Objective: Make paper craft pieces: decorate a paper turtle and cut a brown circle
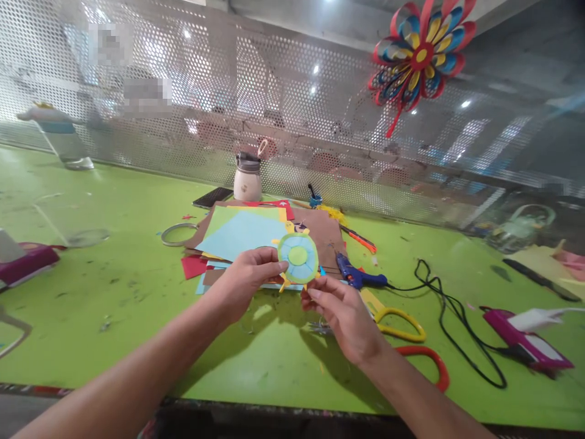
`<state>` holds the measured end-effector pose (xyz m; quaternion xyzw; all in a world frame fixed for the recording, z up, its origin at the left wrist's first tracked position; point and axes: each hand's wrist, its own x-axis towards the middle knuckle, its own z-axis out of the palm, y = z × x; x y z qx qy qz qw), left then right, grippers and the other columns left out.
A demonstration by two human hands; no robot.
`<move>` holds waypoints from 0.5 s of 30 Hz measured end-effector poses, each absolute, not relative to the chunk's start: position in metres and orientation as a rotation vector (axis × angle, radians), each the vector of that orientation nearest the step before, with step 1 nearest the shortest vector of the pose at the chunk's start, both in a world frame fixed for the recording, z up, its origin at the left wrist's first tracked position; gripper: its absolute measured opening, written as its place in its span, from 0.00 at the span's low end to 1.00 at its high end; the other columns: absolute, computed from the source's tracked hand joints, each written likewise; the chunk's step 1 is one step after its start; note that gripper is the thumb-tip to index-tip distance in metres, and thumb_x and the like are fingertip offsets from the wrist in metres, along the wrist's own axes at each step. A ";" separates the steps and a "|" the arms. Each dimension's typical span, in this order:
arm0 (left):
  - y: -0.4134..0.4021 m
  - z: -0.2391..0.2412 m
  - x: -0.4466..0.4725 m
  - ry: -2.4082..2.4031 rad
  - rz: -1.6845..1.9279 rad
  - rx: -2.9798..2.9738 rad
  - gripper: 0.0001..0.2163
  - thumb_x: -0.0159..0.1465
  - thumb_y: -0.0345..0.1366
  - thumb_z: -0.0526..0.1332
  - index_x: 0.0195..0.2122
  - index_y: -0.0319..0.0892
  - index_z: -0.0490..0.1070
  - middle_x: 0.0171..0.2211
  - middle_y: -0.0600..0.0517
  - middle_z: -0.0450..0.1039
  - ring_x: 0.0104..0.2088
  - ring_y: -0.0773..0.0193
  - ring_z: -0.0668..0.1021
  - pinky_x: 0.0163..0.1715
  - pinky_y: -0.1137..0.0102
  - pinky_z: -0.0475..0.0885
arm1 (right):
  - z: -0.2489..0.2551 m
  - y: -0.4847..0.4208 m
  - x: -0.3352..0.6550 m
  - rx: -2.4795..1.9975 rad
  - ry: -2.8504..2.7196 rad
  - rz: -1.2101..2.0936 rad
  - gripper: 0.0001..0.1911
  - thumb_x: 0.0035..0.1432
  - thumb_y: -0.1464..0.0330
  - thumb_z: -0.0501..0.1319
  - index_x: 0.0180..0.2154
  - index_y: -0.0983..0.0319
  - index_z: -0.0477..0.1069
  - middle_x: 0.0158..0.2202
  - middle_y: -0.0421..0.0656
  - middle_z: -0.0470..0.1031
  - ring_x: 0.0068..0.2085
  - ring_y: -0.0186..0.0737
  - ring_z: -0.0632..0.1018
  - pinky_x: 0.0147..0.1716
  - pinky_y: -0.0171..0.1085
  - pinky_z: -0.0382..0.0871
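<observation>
A small paper turtle (298, 258), with a round blue-and-green shell and yellow head and legs, is raised above the table in front of me. My left hand (253, 273) pinches its left edge, thumb on the shell. At its lower right edge, my right hand (342, 308) has thumb and fingertips pressed together at a yellow leg; the exact contact is partly hidden by the fingers. Behind the turtle lies a stack of coloured paper, with a light blue sheet (242, 233) on top and brown cardboard (322, 228) beneath.
A blue glue gun (359, 274) trails a black cord (450, 305). Yellow scissor handles (402, 323) and a red handle (434, 360) lie beside my right arm. Around the stack are a tape ring (178, 235), bottle (247, 182), phone (212, 196) and orange cutter (361, 239). A perforated screen (283, 110) stands behind.
</observation>
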<state>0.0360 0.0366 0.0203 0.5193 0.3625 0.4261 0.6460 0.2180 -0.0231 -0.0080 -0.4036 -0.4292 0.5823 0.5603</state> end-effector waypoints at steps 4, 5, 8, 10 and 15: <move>0.035 0.020 0.038 0.820 0.977 1.185 0.14 0.47 0.44 0.74 0.27 0.39 0.78 0.28 0.50 0.78 0.31 0.62 0.75 0.38 0.67 0.67 | -0.007 -0.025 0.218 -0.943 -1.025 1.354 0.08 0.50 0.63 0.71 0.30 0.61 0.78 0.30 0.39 0.75 0.34 0.38 0.72 0.40 0.40 0.66; 0.034 0.020 0.039 0.821 0.978 1.183 0.14 0.47 0.44 0.74 0.27 0.39 0.78 0.28 0.51 0.77 0.30 0.63 0.74 0.37 0.67 0.67 | -0.007 -0.026 0.218 -0.943 -1.026 1.351 0.08 0.50 0.64 0.71 0.31 0.61 0.79 0.30 0.39 0.75 0.34 0.38 0.72 0.40 0.40 0.66; 0.034 0.021 0.039 0.823 0.978 1.177 0.14 0.47 0.44 0.74 0.27 0.39 0.78 0.28 0.51 0.77 0.31 0.63 0.74 0.37 0.67 0.67 | -0.008 -0.027 0.218 -0.948 -1.025 1.344 0.08 0.51 0.64 0.70 0.32 0.61 0.79 0.31 0.40 0.76 0.35 0.38 0.72 0.40 0.40 0.66; 0.034 0.021 0.039 0.824 0.976 1.177 0.14 0.47 0.44 0.74 0.28 0.39 0.78 0.29 0.51 0.77 0.31 0.63 0.74 0.37 0.67 0.67 | -0.009 -0.027 0.218 -0.951 -1.020 1.336 0.08 0.51 0.64 0.70 0.33 0.61 0.79 0.32 0.40 0.76 0.35 0.38 0.72 0.40 0.40 0.66; 0.033 0.022 0.037 0.834 0.959 1.197 0.14 0.48 0.44 0.73 0.29 0.39 0.78 0.28 0.51 0.77 0.31 0.63 0.73 0.37 0.68 0.66 | -0.004 -0.022 0.222 -0.930 -0.950 1.297 0.11 0.52 0.62 0.69 0.37 0.59 0.79 0.36 0.41 0.79 0.39 0.40 0.75 0.40 0.39 0.68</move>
